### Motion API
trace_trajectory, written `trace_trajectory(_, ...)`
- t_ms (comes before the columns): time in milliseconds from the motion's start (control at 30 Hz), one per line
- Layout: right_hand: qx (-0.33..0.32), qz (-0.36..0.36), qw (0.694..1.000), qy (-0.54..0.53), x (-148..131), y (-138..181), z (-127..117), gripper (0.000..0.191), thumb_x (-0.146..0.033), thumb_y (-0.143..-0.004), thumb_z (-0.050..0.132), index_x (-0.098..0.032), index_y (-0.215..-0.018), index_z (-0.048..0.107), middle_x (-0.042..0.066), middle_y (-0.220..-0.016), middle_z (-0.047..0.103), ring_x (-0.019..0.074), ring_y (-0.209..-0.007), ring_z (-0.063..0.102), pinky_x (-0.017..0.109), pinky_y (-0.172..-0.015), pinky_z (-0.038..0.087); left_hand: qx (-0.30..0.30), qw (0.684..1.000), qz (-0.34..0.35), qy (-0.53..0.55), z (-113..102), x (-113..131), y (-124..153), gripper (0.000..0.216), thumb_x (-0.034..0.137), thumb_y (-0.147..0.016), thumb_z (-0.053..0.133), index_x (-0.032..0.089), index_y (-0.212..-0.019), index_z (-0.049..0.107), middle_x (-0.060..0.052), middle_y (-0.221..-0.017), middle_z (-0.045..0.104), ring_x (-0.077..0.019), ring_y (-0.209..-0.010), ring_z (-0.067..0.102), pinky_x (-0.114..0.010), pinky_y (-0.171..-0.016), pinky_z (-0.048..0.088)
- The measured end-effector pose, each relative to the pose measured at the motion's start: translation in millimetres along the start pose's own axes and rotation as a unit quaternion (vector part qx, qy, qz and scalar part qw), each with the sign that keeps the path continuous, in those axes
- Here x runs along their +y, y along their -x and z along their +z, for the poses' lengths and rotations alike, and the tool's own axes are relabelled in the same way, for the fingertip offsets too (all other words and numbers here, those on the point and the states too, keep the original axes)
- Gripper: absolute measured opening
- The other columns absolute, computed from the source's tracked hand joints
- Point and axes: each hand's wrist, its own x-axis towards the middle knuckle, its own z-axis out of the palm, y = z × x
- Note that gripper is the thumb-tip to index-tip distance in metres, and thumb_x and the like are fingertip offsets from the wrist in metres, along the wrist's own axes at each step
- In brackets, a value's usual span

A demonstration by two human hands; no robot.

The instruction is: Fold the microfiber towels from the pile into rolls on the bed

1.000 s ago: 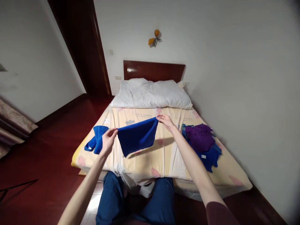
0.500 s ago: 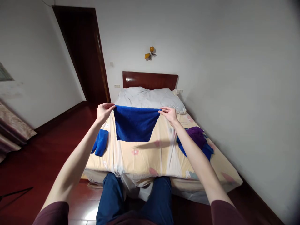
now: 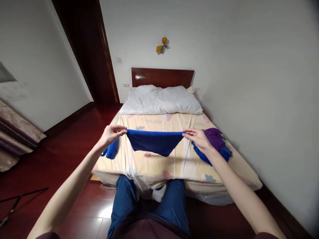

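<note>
Pinching blue towel (image 3: 156, 142) by top corners, narrow grip in left hand (image 3: 112, 135) and right hand (image 3: 198, 137), likely to pull upper edge taut. Hanging over floral bedsheet (image 3: 152, 167), between blue cloth (image 3: 113, 149) and purple-and-blue cloth pile (image 3: 214, 138), probably spaced for room.

the span between the left hand (image 3: 111, 135) and the right hand (image 3: 198, 139) is blocked by the stretched blue cloth (image 3: 154, 141). open passage: over the bed (image 3: 154, 169), between the cloth's top edge and the white bedding (image 3: 159, 101). second open strip: between the cloth's lower edge and the person's knees (image 3: 126, 186). clearance beneath the cloth cannot be determined. left obstacle: the folded blue garment (image 3: 113, 149), near the left wrist. right obstacle: the clothes pile (image 3: 213, 137), partly hidden behind the right hand. outer right limit: the wall (image 3: 261, 93).
</note>
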Motion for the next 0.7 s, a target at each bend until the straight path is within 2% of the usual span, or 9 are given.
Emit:
trace_trajectory(167,-0.006,0.089,0.996,0.002,33,55,-15,0.048,-0.046,-0.054,0.092,-0.016,-0.09,0.079,0.009,-0.08,0.075,0.0183,-0.069,0.067,0.032,-0.067,0.053,-0.078,0.994,-0.069,0.021,15,-7,39,0.046,0.051,-0.06,0.085,0.015,-0.088,0.077,-0.009,-0.083,0.076,-0.023,-0.076,0.071,-0.031,-0.066,0.056)
trace_trajectory(333,-0.018,0.139,0.99,-0.013,52,64,-20,0.047,-0.043,-0.056,0.092,-0.016,-0.091,0.078,0.008,-0.077,0.074,0.016,-0.067,0.064,0.029,-0.066,0.052,-0.118,0.986,-0.116,0.036,35,-19,38,0.046,0.048,-0.064,0.084,0.016,-0.096,0.074,-0.006,-0.074,0.075,-0.0206,-0.073,0.069,-0.029,-0.064,0.054)
trace_trajectory(500,0.003,0.164,0.986,-0.04,67,36,-12,0.045,-0.042,-0.055,0.092,-0.015,-0.087,0.076,0.005,-0.071,0.071,0.0137,-0.062,0.062,0.027,-0.061,0.051,-0.126,0.987,-0.097,0.038,53,-51,11,0.052,0.05,-0.064,0.082,0.015,-0.101,0.072,-0.006,-0.073,0.073,-0.0203,-0.074,0.069,-0.031,-0.071,0.053)
trace_trajectory(633,0.049,0.191,0.979,-0.052,83,-17,4,0.037,-0.031,-0.053,0.093,-0.015,-0.078,0.073,0.002,-0.061,0.066,0.0115,-0.057,0.06,0.023,-0.055,0.048,-0.12,0.989,-0.081,0.008,68,-62,-32,0.051,0.048,-0.063,0.082,0.013,-0.099,0.072,-0.006,-0.069,0.072,-0.0206,-0.071,0.068,-0.032,-0.071,0.052)
trace_trajectory(700,0.078,0.17,0.981,-0.042,87,-49,12,0.034,-0.028,-0.053,0.092,-0.015,-0.077,0.071,0.002,-0.062,0.066,0.0106,-0.056,0.06,0.021,-0.053,0.047,-0.094,0.993,-0.065,0.002,73,-60,-61,0.05,0.044,-0.063,0.082,0.012,-0.1,0.071,-0.007,-0.068,0.072,-0.0201,-0.068,0.067,-0.032,-0.069,0.051)
